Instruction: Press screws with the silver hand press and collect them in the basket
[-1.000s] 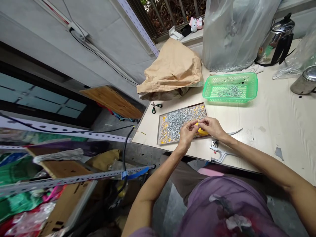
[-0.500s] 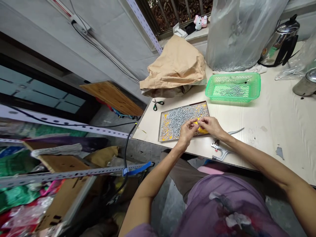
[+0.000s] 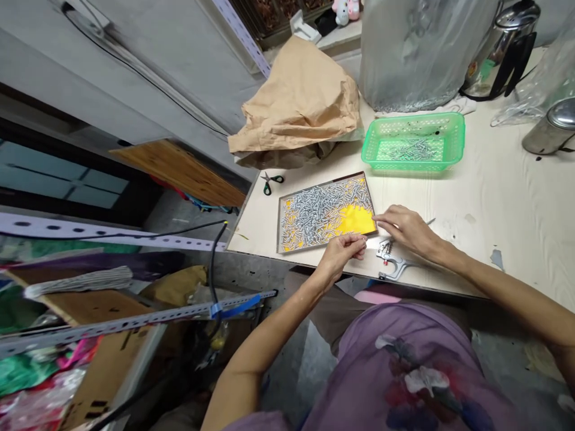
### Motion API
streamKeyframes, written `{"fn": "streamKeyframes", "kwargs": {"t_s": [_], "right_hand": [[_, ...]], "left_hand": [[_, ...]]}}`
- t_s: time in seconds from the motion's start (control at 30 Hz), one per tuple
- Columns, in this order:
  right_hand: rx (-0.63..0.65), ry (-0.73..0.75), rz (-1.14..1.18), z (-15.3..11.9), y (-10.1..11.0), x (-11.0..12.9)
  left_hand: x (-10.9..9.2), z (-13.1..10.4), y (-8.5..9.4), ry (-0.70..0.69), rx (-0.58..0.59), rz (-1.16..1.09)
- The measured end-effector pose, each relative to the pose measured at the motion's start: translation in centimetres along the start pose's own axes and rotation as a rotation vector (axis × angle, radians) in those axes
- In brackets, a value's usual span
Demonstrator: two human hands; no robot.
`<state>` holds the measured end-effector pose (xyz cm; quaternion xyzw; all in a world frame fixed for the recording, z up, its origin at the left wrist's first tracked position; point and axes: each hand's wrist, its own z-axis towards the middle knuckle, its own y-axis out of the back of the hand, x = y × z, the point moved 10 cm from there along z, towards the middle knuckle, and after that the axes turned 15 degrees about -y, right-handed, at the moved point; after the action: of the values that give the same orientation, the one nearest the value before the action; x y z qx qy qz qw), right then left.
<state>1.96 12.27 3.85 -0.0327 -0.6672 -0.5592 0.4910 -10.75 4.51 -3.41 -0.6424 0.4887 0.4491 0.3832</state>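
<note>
A flat tray (image 3: 354, 220) with a yellow floor lies on the table's near left part, and a heap of small silver screws (image 3: 314, 209) covers most of it. My left hand (image 3: 342, 251) hovers at the tray's near edge with thumb and fingers pinched together; anything between them is too small to see. My right hand (image 3: 404, 227) rests on the table just right of the tray's near right corner, fingers stretched out toward it and holding nothing. A metal hand tool (image 3: 392, 266) lies under and in front of that hand.
A green plastic basket (image 3: 456, 134) holding several screws stands behind the tray. Around it are a crumpled brown paper bag (image 3: 296, 102), small scissors (image 3: 271, 180), a big clear plastic bag (image 3: 417, 54), a kettle (image 3: 507, 42) and a metal pot (image 3: 550, 126). Cluttered shelving lies left of the table (image 3: 516, 197).
Both hands were pinched together over the tray's near right part. They have separated: the left drew back to the near edge, the right slid off to the tray's right corner.
</note>
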Motion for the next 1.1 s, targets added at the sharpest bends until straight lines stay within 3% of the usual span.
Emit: {"fn": "streamKeyframes", "kwargs": {"t_s": [0.2, 0.33, 0.73, 1.1], "right_hand": [[0.036, -0.052, -0.216, -8.7, 0.9, -2.7], [0.021, -0.080, -0.268, -11.7, 0.4, -3.7], [-0.044, -0.094, -0.386, -12.6, -0.6, -3.9], [0.003, -0.145, -0.323, -12.6, -0.6, -3.9]], "left_hand": [[3.8, -2.0, -2.7, 0.138, 0.112, 0.200], [4.6, -2.1, -3.1, 0.187, 0.099, 0.331], [5.1, -2.8, -3.2, 0.313, 0.136, 0.457], [5.7, -1.9, -3.8, 0.353, 0.367, 0.590]]}}
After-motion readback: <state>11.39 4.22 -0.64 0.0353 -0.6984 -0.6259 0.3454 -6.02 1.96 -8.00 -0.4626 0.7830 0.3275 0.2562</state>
